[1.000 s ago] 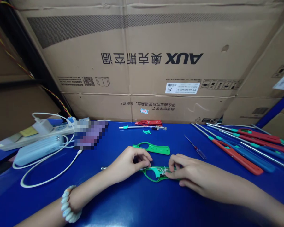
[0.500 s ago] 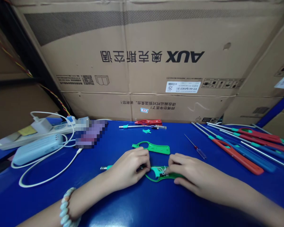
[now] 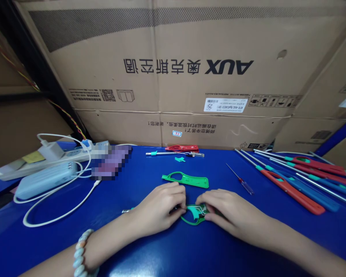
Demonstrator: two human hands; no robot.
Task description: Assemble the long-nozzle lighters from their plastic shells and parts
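Observation:
An opened green long-necked lighter (image 3: 188,221) lies in front of me, with a teal trigger (image 3: 194,212) and white wires showing inside. My left hand (image 3: 163,202) is closed round its neck end, and the tip of the metal tube sticks out to the left of the hand. The fingers of my right hand (image 3: 227,207) grip the handle end and touch the shell near the wires. That hand covers most of the handle. Just beyond lies the loose green half shell (image 3: 190,180), inner side up.
Behind are a red shell (image 3: 183,148), a metal tube with wires (image 3: 173,154) and a teal trigger piece (image 3: 180,159). To the right lie a screwdriver (image 3: 242,182) and several lighters (image 3: 294,192). A power bank (image 3: 46,181), cables and power strip sit left; cardboard (image 3: 175,92) stands behind.
My right hand has shifted left along the handle, its fingers nearer the wires and trigger. My left hand keeps its hold on the neck. The view has moved slightly.

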